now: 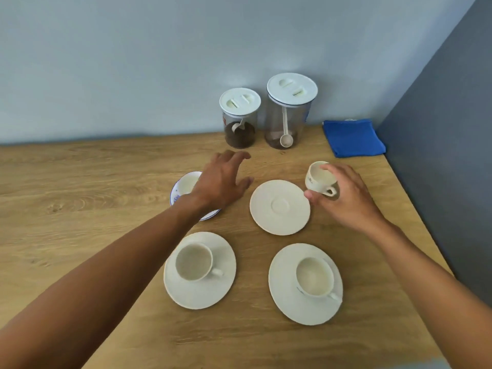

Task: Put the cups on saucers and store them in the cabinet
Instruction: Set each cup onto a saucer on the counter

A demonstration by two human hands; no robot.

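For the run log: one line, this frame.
right hand grips tilted cup beside empty saucer | left hand open over blue-rimmed saucer | front-left cup on front-left saucer | front-right cup on front-right saucer

Left of the empty saucer (280,207), the left hand (222,182) covers much of the blue-rimmed saucer (183,186). Right of it, the right hand (346,198) hides part of the held cup (318,179); print illegible.

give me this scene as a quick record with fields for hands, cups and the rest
left hand: open, over blue-rimmed saucer, partly hiding it
right hand: holds tilted cup beside empty saucer
done: two cups on saucers, near edge
back: two jars, blue cloth
cabinet: not in view
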